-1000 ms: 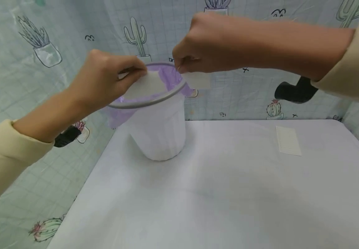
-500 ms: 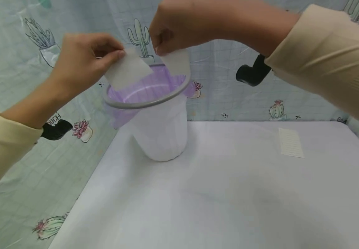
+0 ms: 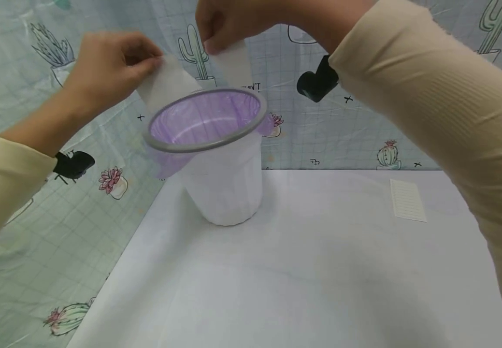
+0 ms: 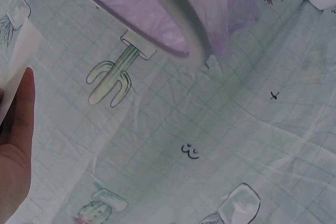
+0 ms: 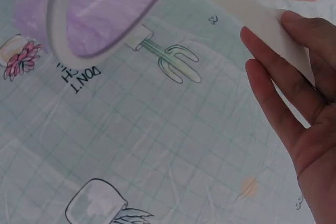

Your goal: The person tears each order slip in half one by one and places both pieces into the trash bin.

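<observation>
My left hand [image 3: 111, 67] pinches a piece of white paper [image 3: 170, 82] between thumb and fingers, above and behind the left part of the bin's rim. Higher up and to the right, my right hand [image 3: 237, 21] holds another piece of white paper [image 3: 235, 63]. In the right wrist view, this paper [image 5: 262, 22] lies between the thumb and the outstretched fingers [image 5: 275, 95]. Below both hands stands a white bin [image 3: 224, 188] with a grey rim and a purple bag [image 3: 207, 116] lining it. The bin's bottom is hidden from view.
A small lined sheet of paper [image 3: 408, 200] lies on the white table [image 3: 298, 280] at the right. Behind and left of the table hangs a pale green sheet [image 3: 116, 227] printed with cacti.
Both hands have risen and moved left, carrying their paper pieces from the bin's mouth to above and behind its rim. The bin and the lined sheet stay in place.
</observation>
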Tool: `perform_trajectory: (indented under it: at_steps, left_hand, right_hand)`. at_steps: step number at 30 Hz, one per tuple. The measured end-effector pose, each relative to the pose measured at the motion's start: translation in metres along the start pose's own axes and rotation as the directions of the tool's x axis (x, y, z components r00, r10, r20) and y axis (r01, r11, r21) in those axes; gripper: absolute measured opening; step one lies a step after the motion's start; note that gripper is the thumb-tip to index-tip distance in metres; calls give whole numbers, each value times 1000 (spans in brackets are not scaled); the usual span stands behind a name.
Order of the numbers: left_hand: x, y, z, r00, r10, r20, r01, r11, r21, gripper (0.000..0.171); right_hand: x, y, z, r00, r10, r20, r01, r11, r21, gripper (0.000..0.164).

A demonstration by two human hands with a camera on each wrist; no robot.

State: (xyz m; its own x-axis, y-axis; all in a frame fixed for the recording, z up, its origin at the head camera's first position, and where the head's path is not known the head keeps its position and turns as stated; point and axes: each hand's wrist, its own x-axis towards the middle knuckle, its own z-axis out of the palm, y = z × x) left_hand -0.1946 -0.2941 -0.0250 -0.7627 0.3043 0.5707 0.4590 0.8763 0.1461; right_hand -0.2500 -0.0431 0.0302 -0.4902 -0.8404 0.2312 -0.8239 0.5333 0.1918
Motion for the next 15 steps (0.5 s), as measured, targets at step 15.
perform_trajectory:
  at_steps: [15]
  left_hand:
    - [26, -15, 8, 990, -25, 137, 10, 994, 104, 23]
  right_hand:
    - [16, -7, 11, 998, 10, 58, -9, 1000, -23, 31]
